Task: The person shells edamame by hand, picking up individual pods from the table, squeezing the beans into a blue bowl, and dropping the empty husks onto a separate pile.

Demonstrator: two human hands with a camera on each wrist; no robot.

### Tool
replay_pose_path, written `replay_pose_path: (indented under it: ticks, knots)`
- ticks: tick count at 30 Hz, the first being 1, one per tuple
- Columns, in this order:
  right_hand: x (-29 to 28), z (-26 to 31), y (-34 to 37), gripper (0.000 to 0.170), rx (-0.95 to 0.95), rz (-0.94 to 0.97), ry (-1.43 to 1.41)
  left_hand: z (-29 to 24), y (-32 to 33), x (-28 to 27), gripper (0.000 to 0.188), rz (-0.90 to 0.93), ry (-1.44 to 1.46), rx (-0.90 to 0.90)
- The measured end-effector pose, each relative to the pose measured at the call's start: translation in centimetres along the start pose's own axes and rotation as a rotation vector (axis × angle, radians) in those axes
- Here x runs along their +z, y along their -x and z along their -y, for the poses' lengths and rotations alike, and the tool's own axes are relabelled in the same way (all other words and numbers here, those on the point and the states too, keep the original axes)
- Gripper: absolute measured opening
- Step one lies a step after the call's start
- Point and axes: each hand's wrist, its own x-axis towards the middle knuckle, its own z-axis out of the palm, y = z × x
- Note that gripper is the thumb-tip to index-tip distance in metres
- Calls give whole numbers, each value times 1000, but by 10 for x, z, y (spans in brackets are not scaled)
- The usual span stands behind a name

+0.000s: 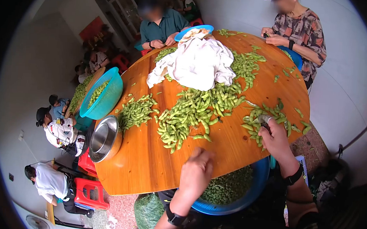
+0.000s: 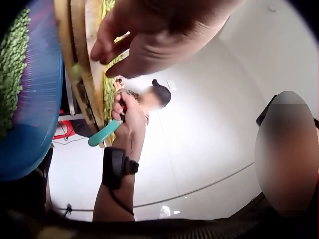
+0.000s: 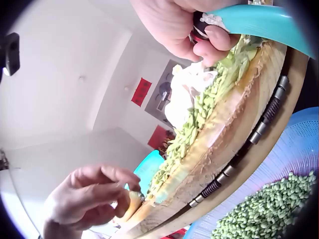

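My right hand [image 1: 277, 141] grips a tool with a curved teal handle [image 3: 264, 22], above a small heap of green soybean pods [image 1: 250, 129] at the right of the table. The tool's working end is mostly hidden by the fingers. Over the near table edge is my left hand [image 1: 194, 174], its fingers loosely bent with nothing seen between them. Under that edge, a blue basin [image 1: 264, 180] holds shelled green beans [image 1: 229, 186]. A larger pile of pods [image 1: 187, 114] lies beyond the left hand on the wooden table [image 1: 146, 171].
A white cloth [image 1: 201, 63] covers part of the pods near the middle. Metal bowls [image 1: 104, 137] stand at the left table edge, beside a teal tub [image 1: 115, 89] of pods. Two people sit across the table, and others are around another table at left. Red stools [image 1: 90, 197] stand on the floor.
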Motion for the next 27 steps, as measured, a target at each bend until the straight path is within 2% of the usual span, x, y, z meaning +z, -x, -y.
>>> replay_pose_path:
  ticks: [1, 2, 4, 6, 7, 9, 11, 13, 15, 19, 23, 25, 27]
  knots:
    - [4, 6, 3, 11, 51, -6, -52, 13, -17, 4, 18, -97, -93, -15]
    - [10, 13, 8, 12, 15, 15, -70, 28, -30, 10, 18, -100, -93, -16]
    - [17, 18, 14, 12, 17, 82, -71, 53, -53, 21, 15, -253, -225, 69]
    - [21, 20, 18, 13, 55, 230, -121, 61, -61, 20, 14, -235, -207, 67]
    - [24, 22, 19, 13, 61, 227, -121, 63, -62, 21, 13, -211, -191, 63]
    - [32, 30, 21, 14, 171, 376, -177, 59, -55, 23, 13, -242, -218, 46]
    - [42, 38, 21, 15, 165, 426, -210, 49, -43, 23, 14, -240, 21, 62]
    - [53, 39, 21, 16, 209, 518, -244, 40, -29, 30, 12, -233, 92, 85]
    - [60, 37, 23, 16, 229, 535, -273, 30, -18, 33, 12, -112, 665, -253]
    - [63, 36, 25, 18, 240, 596, -354, 22, -12, 32, 13, -151, 876, -246]
    - [60, 37, 31, 22, 234, 606, -375, 21, -5, 38, 16, -135, 806, -244]
    - [63, 34, 34, 22, 248, 592, -396, 15, -1, 35, 18, -197, 499, -53]
    - [63, 33, 34, 22, 263, 580, -418, 7, 2, 34, 21, -194, 427, -47]
